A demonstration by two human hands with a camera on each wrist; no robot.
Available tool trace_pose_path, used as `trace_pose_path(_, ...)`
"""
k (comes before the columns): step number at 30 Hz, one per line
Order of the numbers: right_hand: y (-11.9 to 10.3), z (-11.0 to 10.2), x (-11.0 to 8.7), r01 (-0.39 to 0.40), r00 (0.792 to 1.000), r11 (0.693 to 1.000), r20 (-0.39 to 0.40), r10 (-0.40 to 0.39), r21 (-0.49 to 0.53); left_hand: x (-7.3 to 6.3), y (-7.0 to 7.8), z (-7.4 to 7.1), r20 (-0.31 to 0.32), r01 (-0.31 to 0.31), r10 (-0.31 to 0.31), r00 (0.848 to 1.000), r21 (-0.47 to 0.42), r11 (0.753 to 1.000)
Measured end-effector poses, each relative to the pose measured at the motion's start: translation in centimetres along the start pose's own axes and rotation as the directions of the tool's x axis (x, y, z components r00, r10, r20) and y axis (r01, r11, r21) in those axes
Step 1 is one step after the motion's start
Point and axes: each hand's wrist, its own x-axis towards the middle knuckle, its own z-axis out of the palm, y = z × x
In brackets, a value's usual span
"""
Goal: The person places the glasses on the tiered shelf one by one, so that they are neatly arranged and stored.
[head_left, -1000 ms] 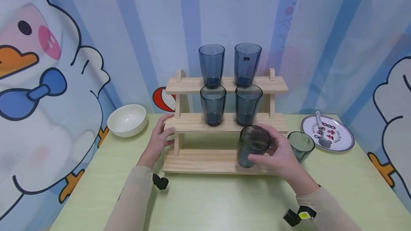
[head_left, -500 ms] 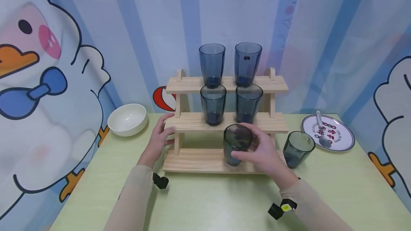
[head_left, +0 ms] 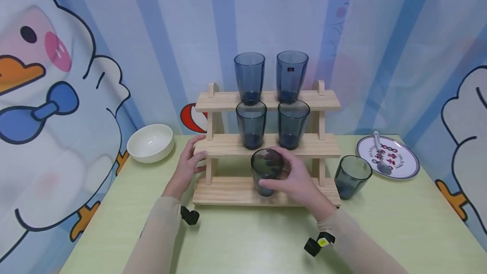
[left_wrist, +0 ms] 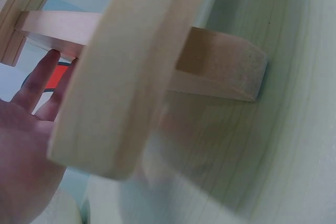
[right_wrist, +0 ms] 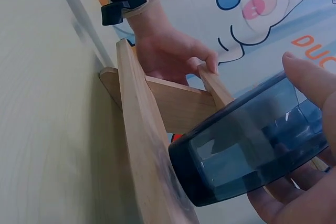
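Note:
My right hand [head_left: 296,181] holds a dark blue-grey drinking glass [head_left: 262,168], thumb on the near side and fingers behind. The glass is just at the bottom shelf of a three-tier wooden display rack [head_left: 224,145]. In the right wrist view, the base of the drinking glass [right_wrist: 236,150] comes close to the shelf board; I cannot tell whether it bears fully on it. My left hand [head_left: 186,166] grips the left end of the rack's middle shelf. The left wrist view shows fingers of the left hand [left_wrist: 26,145] reaching to an upright.
Two similar glasses stand on the top shelf [head_left: 222,101] and two on the middle one. Another glass [head_left: 353,176] stands on the table right of the rack. A white bowl [head_left: 151,143] is at left; a patterned plate [head_left: 403,160] bearing a spoon [head_left: 380,155] lies at right.
My right hand has carried the glass leftward along the bottom shelf, from its right part to near the middle. The left hand stays at the rack's end.

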Motion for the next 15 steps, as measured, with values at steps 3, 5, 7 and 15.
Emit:
trace_pose_path(3, 0.2, 0.5, 0.3, 0.007, 1.000, 1.000, 0.009, -0.007, 0.017, 0.0, -0.1, -0.1, -0.002, -0.001, 0.001, 1.000, -0.007, 1.000)
trace_pose_path(5, 0.3, 0.8, 0.4, 0.007, 1.000, 1.000, 0.007, -0.007, 0.017, 0.0, -0.2, -0.1, -0.001, -0.004, 0.004, 1.000, -0.008, 1.000)
trace_pose_path(7, 0.4, 1.2, 0.5, -0.001, 1.000, 1.000, 0.004, 0.001, 0.008, 0.0, -0.1, -0.1, -0.001, -0.007, 0.007, 1.000, -0.009, 1.000)
trace_pose_path(15, 0.4, 2.3, 0.9, -0.008, 1.000, 1.000, 0.011, 0.008, 0.002, 0.0, 0.0, 0.1, -0.003, -0.014, 0.014, 1.000, -0.006, 1.000)
